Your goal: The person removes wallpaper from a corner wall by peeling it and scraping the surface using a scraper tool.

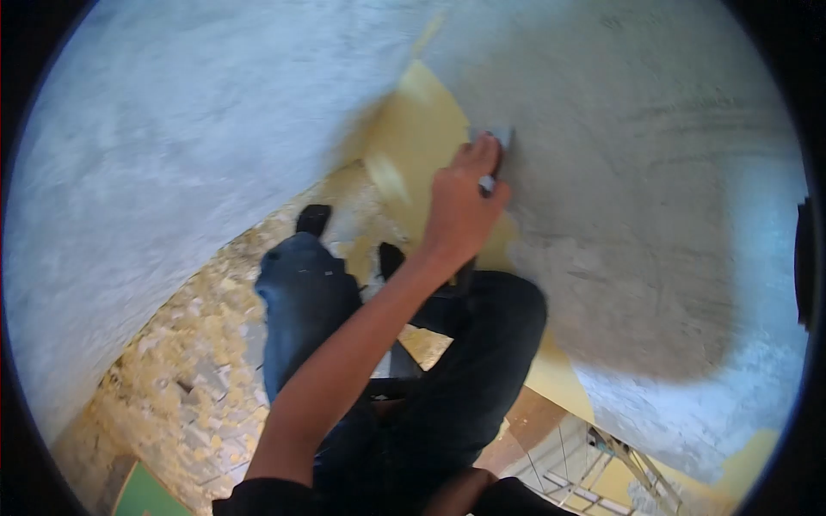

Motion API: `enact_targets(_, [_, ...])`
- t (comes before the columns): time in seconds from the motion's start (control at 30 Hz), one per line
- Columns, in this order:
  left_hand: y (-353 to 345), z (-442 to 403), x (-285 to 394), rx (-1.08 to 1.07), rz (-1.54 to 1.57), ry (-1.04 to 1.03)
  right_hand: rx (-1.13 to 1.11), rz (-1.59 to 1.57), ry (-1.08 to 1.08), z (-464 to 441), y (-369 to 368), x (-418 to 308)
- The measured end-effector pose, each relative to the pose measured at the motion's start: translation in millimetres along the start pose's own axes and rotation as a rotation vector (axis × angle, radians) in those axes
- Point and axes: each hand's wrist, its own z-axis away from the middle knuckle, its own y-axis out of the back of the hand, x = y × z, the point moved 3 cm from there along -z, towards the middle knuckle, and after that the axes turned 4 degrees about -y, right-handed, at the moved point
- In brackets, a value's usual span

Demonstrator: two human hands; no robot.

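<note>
My left hand (469, 193) reaches up to the wall, its fingers closed around a scraper (491, 182) with a dark handle. The pale blade is partly hidden by the fingers and blurred. It lies against the wall where a patch of yellow paint (422, 120) meets bare grey plaster (619, 215). Of my right arm, only a bit of skin and a dark sleeve (516, 499) show at the bottom edge; the hand is out of sight.
Pale chips and yellow flakes (202, 404) litter the floor at left. My jeans-clad legs (482, 353) are bent beneath my arm. A second pale wall (172, 155) rises at left. A metal ladder-like frame (637, 469) stands lower right, and a green panel (151, 494) lower left.
</note>
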Motion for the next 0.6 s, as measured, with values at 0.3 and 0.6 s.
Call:
enact_targets(0.3, [4,2,1,0.018,0.067,0.090,-0.113,0.070,0.111,35,23,6])
enact_targets(0.6, [9,-3,4,-0.042,0.126,0.181,-0.370,0.147,0.285,38,38,-2])
